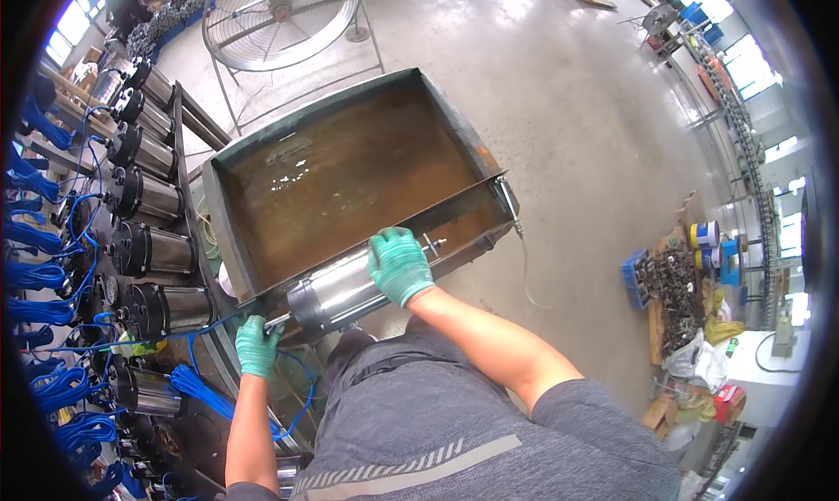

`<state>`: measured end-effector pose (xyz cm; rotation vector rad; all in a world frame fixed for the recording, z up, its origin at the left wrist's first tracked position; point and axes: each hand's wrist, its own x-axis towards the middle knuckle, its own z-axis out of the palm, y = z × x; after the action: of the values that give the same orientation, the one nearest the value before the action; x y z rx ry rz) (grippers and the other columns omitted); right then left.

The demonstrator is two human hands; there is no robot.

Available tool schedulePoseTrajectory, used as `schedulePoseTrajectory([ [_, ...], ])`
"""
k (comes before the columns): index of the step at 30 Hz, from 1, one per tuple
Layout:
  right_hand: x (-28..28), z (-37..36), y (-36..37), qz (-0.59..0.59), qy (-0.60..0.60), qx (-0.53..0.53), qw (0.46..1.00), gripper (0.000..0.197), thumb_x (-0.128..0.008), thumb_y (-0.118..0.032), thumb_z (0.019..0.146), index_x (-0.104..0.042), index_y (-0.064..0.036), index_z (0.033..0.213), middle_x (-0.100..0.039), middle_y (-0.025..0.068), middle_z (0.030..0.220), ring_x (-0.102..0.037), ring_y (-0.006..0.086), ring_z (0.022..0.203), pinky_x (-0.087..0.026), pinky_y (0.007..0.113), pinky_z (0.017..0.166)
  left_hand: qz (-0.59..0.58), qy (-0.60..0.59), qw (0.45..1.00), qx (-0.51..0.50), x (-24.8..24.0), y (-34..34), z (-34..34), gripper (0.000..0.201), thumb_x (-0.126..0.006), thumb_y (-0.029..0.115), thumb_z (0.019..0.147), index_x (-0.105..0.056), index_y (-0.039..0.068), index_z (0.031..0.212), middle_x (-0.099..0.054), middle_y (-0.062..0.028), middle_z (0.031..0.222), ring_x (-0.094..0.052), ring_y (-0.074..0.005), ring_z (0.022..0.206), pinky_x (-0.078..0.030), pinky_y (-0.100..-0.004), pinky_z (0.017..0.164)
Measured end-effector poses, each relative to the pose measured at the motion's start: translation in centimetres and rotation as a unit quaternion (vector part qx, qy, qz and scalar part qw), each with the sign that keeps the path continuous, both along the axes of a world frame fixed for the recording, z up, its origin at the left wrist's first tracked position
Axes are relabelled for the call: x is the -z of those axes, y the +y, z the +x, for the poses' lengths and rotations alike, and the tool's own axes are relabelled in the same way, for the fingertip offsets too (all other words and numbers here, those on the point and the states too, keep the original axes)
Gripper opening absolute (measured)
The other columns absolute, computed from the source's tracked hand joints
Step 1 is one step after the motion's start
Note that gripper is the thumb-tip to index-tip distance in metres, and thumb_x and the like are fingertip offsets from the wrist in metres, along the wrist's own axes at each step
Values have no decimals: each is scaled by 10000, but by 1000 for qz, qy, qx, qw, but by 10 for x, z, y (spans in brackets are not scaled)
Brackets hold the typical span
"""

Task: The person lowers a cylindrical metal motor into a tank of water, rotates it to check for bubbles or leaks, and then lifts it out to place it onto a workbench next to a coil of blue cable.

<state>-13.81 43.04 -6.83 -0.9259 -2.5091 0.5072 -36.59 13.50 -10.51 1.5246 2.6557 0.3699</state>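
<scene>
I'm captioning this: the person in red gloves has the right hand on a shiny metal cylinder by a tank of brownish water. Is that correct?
Not quite: the head view shows green gloves, not red. The right hand is indeed on a shiny metal cylinder by a tank of brownish water.

Two green-gloved hands (401, 265) (256, 348) are handling one silver-and-black metal cylinder (343, 287); one rectangular tank of brown water (457, 125) and one round wire-caged fan (280, 10) are showing.
</scene>
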Motion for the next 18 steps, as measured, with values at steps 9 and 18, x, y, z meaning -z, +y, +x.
schedulePoseTrajectory([
  [9,-41,84,67,-62,211,83,972,277,-638,-96,884,-629,-12,1147,-628,209,1129,-603,384,1087,-484,461,977,255,-304,896,-198,-16,-16,43,841,-826,145,810,-376,87,1519,-478,-94,1441,-550,-244,1176,-471,-356,998],
  [18,93,226,171,-425,90,353,828,289,-589,-300,970,-581,-29,1068,-591,82,759,-521,220,562,-438,388,527,286,-134,871,-376,-3,-31,87,345,-565,227,1052,-505,27,1326,-573,-82,1169,-556,-152,1005,-488,-291,889],
])
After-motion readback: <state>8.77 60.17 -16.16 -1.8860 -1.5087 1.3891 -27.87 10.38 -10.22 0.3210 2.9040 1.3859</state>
